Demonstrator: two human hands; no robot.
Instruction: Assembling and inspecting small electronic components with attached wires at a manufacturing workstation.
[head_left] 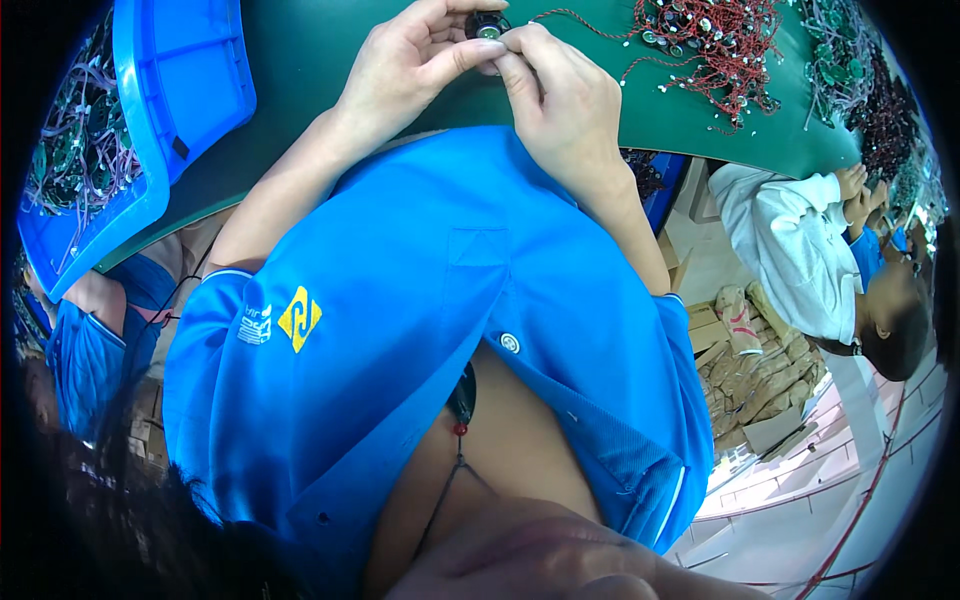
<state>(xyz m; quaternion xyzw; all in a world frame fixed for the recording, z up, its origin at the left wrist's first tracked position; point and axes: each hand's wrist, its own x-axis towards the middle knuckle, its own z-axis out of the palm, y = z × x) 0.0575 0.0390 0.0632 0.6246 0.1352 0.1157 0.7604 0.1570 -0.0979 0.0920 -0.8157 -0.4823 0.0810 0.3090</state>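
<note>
Between both hands, at the top edge of the view, is a small round black part (487,27) with a pale greenish centre. My left hand (405,65) grips it from the left, thumb pressed along its lower side. From the right, my right hand (566,92) pinches at its edge with thumb and forefinger. A red twisted wire (573,14) runs from beside the right fingers toward a heap of red wires with small round silvery pieces (705,50) on the green table (300,70). The fingers cover part of the black part.
A blue plastic bin (185,75) at the left holds green parts with pale wires (85,140). More wired parts (840,60) lie along the table's right side. A co-worker in a light top (790,250) sits at the right; another person in blue (100,330) is at the left.
</note>
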